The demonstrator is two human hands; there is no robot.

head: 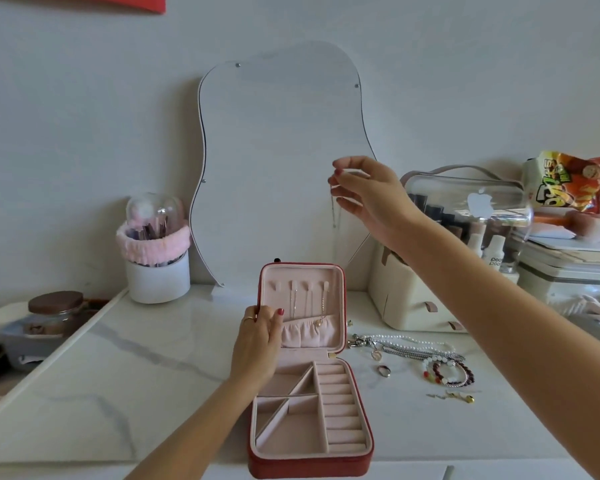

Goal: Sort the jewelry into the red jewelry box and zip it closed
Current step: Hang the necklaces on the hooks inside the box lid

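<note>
1. Hard to make out: the thin chain [336, 211] you hold is faint against the mirror [281, 161], so its clasp and pendant cannot be told. The wavy-edged mirror behind the jewelry box reflects only pale wall. Your forearms are cut off at the bottom and right edges.
2. The white marble-look tabletop [125, 375] with grey veins carries the red jewelry box [309, 465], which lies open in front of you, its lid standing upright against the mirror.
3. The box is lined in soft pink: triangular and square compartments and a column of ring slots in the base, hooks and a gathered pocket in the lid. Fine necklaces [321, 313] hang from those hooks.
4. Your left hand [257, 341] grips the lid's left edge, fingers curled around it.
5. Your right hand [368, 195], raised above and right of the box, pinches the thin chain between thumb and fingertips; it dangles freely.
6. Right of the box lie a pearl strand [406, 339], beaded bracelets [447, 372], a ring [383, 370] and small earrings [459, 397].
7. Left of the box stands a white brush cup [158, 278] with a fluffy pink band.
</note>
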